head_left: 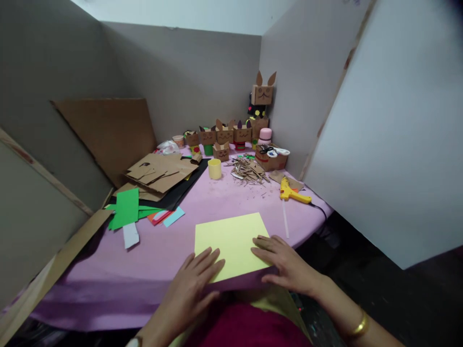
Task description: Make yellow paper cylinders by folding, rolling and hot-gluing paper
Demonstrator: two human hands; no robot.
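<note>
Yellow sheet lies flat on the purple table, its near edge right at the table's front edge, just ahead of the person's body. Left hand is palm down w/ fingers straight and slightly spread, fingertips on the sheet's near-left corner; nothing pinched. Right hand is also flat, fingers loosely apart, pressing the sheet's right edge near the lower corner.

Open room: bare purple surface left of the sheet and beyond its far edge, up to the yellow cup and the cardboard scraps. Right side is tighter (table rim curves in close). A white glue stick lies just beside the sheet's far-right corner, and the yellow glue gun sits behind it near the rim. Green paper and colour strips are well apart to the left, by the flat cardboard pieces. Cardboard box figures line the back, against the grey partition walls on 3 sides.
</note>
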